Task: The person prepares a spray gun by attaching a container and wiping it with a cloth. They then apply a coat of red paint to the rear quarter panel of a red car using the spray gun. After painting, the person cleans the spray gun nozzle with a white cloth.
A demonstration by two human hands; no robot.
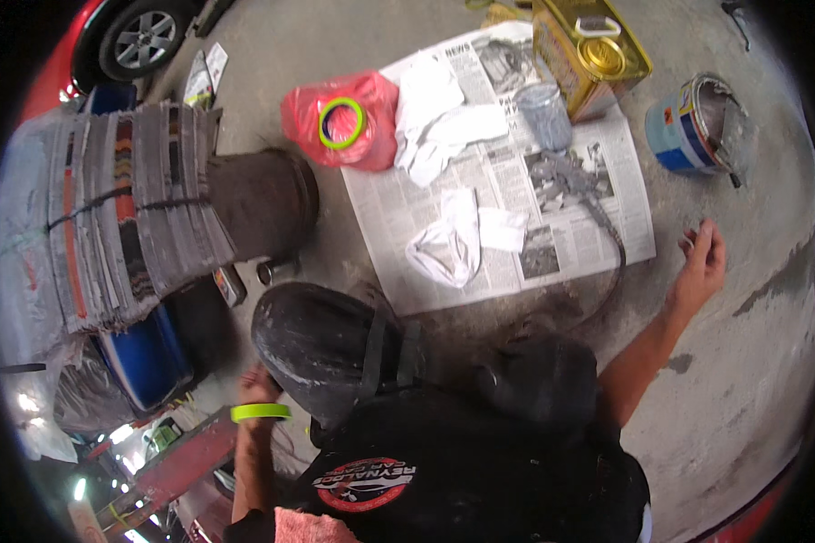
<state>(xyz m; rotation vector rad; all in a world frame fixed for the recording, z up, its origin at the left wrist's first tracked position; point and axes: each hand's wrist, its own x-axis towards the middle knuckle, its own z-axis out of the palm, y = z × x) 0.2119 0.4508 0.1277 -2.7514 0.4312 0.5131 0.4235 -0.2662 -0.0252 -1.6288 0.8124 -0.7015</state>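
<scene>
My right hand (706, 253) hangs over the concrete at the right, its fingers loosely curled and apart, holding nothing. The nearest thing is a blue and white paint can (684, 136) with a drip-stained rim. My left hand (258, 385), below a yellow-green wristband (261, 412), is down beside my dark knee, its fingers mostly hidden. Before me lie spread newspaper sheets (371, 217). On them rest white cloths (430, 118), a twisted white cloth strip (462, 237), and a grey spray gun (566, 176) with a cloudy cup (545, 118) and a hose.
A gold rectangular tin (598, 59) stands at the paper's far edge. Left of the cloths sits a red plastic bag (303, 113) with a green ring (342, 123) on it. A tied newspaper stack (136, 217) and a dark drum (267, 199) flank my left; beyond is a car wheel (145, 38).
</scene>
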